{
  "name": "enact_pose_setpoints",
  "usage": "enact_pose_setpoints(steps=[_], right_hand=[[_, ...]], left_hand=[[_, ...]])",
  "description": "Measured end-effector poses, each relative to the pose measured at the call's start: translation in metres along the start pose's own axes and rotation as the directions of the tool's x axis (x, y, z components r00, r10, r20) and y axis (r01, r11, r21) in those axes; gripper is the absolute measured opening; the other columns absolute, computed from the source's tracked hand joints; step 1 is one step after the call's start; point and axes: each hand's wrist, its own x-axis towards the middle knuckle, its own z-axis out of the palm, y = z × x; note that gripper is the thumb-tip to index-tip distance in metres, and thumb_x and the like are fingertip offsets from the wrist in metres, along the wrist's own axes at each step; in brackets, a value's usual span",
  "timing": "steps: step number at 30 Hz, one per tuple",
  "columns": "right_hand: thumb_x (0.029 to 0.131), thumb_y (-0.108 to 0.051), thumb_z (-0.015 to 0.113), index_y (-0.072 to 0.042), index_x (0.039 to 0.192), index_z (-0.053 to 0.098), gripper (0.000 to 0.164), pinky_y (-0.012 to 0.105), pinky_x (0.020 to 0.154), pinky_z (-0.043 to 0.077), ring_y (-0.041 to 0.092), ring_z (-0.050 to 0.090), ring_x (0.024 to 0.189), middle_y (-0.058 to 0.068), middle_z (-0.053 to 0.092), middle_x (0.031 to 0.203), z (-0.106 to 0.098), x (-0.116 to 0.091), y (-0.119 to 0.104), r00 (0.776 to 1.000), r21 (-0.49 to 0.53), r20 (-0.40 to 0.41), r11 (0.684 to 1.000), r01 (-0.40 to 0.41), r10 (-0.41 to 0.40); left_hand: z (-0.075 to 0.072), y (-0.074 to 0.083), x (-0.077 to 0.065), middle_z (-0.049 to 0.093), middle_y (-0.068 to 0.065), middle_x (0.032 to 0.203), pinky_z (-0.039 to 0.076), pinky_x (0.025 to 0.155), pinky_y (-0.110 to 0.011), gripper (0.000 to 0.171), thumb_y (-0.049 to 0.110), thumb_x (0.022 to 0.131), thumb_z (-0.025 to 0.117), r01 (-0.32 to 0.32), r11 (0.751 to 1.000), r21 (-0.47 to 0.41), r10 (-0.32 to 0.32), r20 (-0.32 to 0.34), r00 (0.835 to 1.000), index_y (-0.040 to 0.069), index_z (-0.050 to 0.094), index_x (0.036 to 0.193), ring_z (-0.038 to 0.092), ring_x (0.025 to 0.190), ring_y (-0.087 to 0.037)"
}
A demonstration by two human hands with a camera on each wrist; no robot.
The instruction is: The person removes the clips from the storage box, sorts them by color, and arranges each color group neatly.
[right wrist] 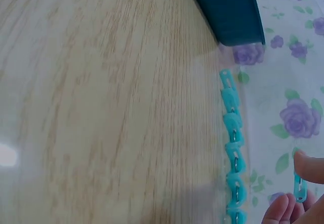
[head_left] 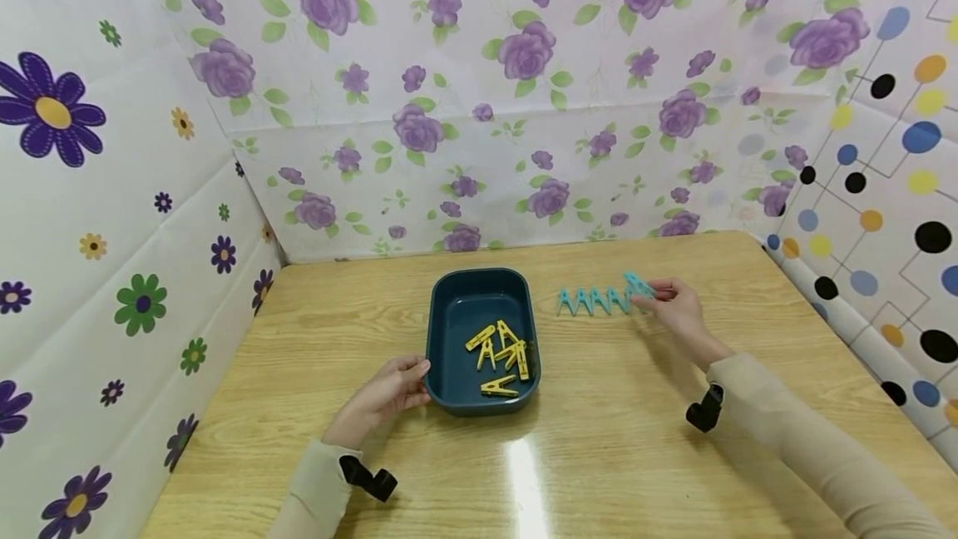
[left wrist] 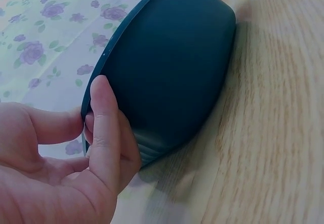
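Note:
My left hand (head_left: pixel 383 396) pinches the rim of a dark teal plastic basin (head_left: pixel 482 407) at its near left corner. In the left wrist view, the fingertips (left wrist: pixel 104 92) lie against the basin's outer wall (left wrist: pixel 167 67). Several yellow clothespins (head_left: pixel 497 388) lie loose inside the basin. To the right of it, several light blue clothespins (head_left: pixel 596 300) form a row on the table. At the row's right end my right hand (head_left: pixel 677 310) holds a light blue clothespin (right wrist: pixel 300 186) between thumb and fingers, raised off the table. The hand partly hides that end of the row in the head view.
The wooden table (head_left: pixel 614 439) reaches back to a white cloth wall (head_left: pixel 479 173) with purple flowers. Patterned cloths also stand along the left and right sides. A glare spot (head_left: pixel 527 481) shows on the wood near the front.

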Motion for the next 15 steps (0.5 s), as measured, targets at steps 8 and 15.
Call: enact_pose_setpoints(steps=[8, 15], right_hand=[[0.088, -0.032, 0.071, -0.003, 0.129, 0.048, 0.055, 0.036, 0.080, 0.051, 0.018, 0.046, 0.094, 0.004, 0.046, 0.110, -0.016, 0.010, 0.013, 0.998, -0.069, -0.051, 0.997, -0.043, 0.040], [0.088, -0.034, 0.070, -0.001, 0.126, 0.049, 0.054, 0.033, 0.075, 0.049, 0.021, 0.051, 0.091, 0.008, 0.050, 0.109, -0.028, 0.022, 0.025, 0.991, -0.123, -0.103, 0.987, -0.101, 0.088]], left_hand=[[-0.001, 0.002, 0.000, 0.059, 0.001, 0.085, 0.054, 0.072, -0.019, 0.019, 0.019, 0.104, 0.043, -0.009, 1.000, 0.010, 0.009, 0.000, 1.000, 0.001, 0.050, 0.111, 0.060, 0.074, -0.006], [0.000, 0.000, 0.001, 0.059, 0.001, 0.084, 0.055, 0.071, -0.020, 0.017, 0.018, 0.104, 0.044, 0.010, 1.000, 0.001, -0.010, -0.020, 1.000, 0.002, 0.050, 0.109, 0.060, 0.073, -0.006]])
